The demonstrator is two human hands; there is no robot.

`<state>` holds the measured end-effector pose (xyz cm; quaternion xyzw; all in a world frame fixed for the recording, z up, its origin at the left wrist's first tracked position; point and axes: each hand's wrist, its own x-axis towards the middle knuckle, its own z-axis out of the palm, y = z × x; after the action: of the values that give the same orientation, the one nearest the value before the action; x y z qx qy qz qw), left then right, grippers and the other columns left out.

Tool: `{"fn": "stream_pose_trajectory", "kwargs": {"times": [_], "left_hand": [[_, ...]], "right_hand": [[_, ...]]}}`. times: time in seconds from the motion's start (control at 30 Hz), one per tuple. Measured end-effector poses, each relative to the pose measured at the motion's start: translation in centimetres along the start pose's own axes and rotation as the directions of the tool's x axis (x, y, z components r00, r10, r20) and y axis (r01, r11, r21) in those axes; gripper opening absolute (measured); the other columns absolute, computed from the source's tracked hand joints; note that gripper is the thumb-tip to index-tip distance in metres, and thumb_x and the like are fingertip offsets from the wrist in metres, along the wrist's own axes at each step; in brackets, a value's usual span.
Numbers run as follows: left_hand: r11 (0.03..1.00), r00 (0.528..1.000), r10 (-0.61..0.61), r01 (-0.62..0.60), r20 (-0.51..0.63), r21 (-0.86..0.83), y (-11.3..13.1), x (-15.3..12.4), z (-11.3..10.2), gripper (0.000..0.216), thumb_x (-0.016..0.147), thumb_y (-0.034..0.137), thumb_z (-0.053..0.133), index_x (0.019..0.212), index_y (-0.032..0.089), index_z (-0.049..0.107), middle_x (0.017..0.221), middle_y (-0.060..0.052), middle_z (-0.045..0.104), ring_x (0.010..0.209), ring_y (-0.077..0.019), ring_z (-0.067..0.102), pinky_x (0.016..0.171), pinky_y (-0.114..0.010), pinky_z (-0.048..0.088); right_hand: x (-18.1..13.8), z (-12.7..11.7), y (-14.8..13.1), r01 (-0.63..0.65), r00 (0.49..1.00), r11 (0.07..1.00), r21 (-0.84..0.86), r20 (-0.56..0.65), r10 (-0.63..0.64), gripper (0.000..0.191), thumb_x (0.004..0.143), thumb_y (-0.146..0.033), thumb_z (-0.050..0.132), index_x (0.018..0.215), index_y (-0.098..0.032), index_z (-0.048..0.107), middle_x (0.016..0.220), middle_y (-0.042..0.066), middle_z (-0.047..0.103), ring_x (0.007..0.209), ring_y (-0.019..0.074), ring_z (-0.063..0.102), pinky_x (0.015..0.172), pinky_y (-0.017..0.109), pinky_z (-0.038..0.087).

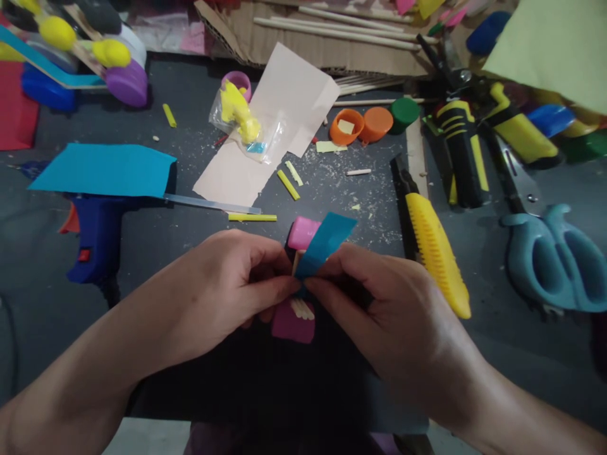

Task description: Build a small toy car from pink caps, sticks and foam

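Note:
Between my two hands, near the table's front edge, is a small piece built of wooden sticks (302,309) with a pink bottle cap (303,233) at its far end and a magenta cap (294,323) at its near end. A blue paper strip (329,242) lies across the middle and sticks up to the right. My left hand (251,278) is closed, its thumb pressing the strip from the left. From the right, my right hand (365,294) pinches the same strip, thumb tip almost meeting the left thumb. The fingers hide most of the stick part.
A blue glue gun (97,234) lies left under a blue paper piece (109,169). To the right are a yellow utility knife (436,246), scissors (552,259) and pliers (462,151). Cream card (289,95), orange caps (377,124) and wooden sticks (332,31) lie behind.

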<state>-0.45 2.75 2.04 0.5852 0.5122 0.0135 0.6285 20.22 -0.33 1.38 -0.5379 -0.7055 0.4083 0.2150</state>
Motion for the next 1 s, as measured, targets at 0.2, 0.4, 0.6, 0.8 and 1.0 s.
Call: {"fn": "stream_pose_trajectory", "kwargs": {"times": [0.2, 0.4, 0.6, 0.8, 1.0], "left_hand": [[1.000, 1.000, 0.009, -0.009, -0.016, 0.003, -0.2, 0.3, 0.3, 0.015, 0.093, 0.036, 0.063, 0.091, 0.025, 0.073, 0.068, 0.005, 0.067, 0.058, -0.0090, 0.058, 0.048, -0.018, 0.040], [1.000, 1.000, 0.015, -0.014, -0.024, 0.014, -0.5, 0.4, 0.4, 0.022, 0.094, 0.041, 0.062, 0.088, 0.024, 0.074, 0.066, 0.004, 0.067, 0.057, -0.0098, 0.057, 0.049, -0.019, 0.039], [0.999, 0.998, 0.037, -0.037, -0.044, 0.012, -0.2, 0.4, 0.5, 0.021, 0.092, 0.037, 0.063, 0.081, 0.022, 0.072, 0.063, 0.003, 0.065, 0.057, -0.0097, 0.054, 0.049, -0.019, 0.038], [1.000, 1.000, 0.014, -0.014, -0.003, -0.023, -0.4, 0.3, 0.4, 0.028, 0.091, 0.043, 0.064, 0.075, 0.020, 0.068, 0.059, 0.003, 0.061, 0.052, -0.0097, 0.053, 0.045, -0.021, 0.035], [1.000, 1.000, -0.010, 0.010, -0.002, 0.015, 0.0, 0.4, 0.3, 0.028, 0.092, 0.042, 0.061, 0.075, 0.021, 0.064, 0.062, 0.004, 0.059, 0.054, -0.0099, 0.049, 0.047, -0.022, 0.034]], "right_hand": [[0.0, 0.3, 0.1, 0.007, 1.000, 1.000, -0.012, -0.024, -0.007, 0.009, 0.090, -0.014, 0.067, 0.088, -0.022, 0.071, 0.077, -0.003, 0.075, 0.065, 0.0149, 0.068, 0.057, 0.026, 0.044], [0.0, 0.3, 0.3, 0.022, 1.000, 0.997, -0.072, -0.016, -0.023, 0.011, 0.093, -0.015, 0.065, 0.085, -0.020, 0.071, 0.076, -0.003, 0.073, 0.064, 0.0120, 0.066, 0.058, 0.024, 0.043], [-0.4, 0.3, 0.6, 0.213, 0.967, 0.929, -0.303, -0.072, -0.245, 0.018, 0.096, -0.019, 0.061, 0.081, -0.015, 0.070, 0.070, 0.001, 0.067, 0.058, 0.0133, 0.059, 0.055, 0.029, 0.038], [-1.8, -0.3, 0.5, 0.405, 0.898, 0.816, -0.412, 0.015, -0.439, 0.025, 0.100, -0.012, 0.051, 0.095, -0.012, 0.076, 0.065, 0.001, 0.062, 0.052, 0.0131, 0.052, 0.049, 0.031, 0.032], [-1.6, -0.1, 0.7, 0.407, 0.896, 0.790, -0.459, 0.029, -0.444, 0.034, 0.104, -0.013, 0.043, 0.105, -0.008, 0.076, 0.070, 0.005, 0.069, 0.056, 0.0137, 0.061, 0.050, 0.030, 0.034]]}}
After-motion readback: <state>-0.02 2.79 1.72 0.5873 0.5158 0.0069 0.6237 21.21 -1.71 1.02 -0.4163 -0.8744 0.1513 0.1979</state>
